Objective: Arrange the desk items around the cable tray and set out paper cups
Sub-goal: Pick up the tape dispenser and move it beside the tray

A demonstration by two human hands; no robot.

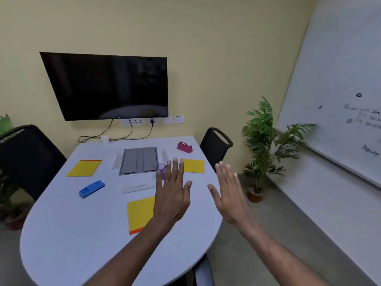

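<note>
- Hovering my left grip (172, 195) and right grip (228, 195) flat above the worktop's (61, 234) right side, fingers straight and spread, holding nothing.
- Grey cable tray (140, 161) lies mid-worktop, near my left fingertips.
- White paper cup (105, 139) stands at the far edge, by the wall.

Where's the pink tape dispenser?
In the head view, the pink tape dispenser sits at the far right of the table, just beyond the right-hand yellow pad.
</note>
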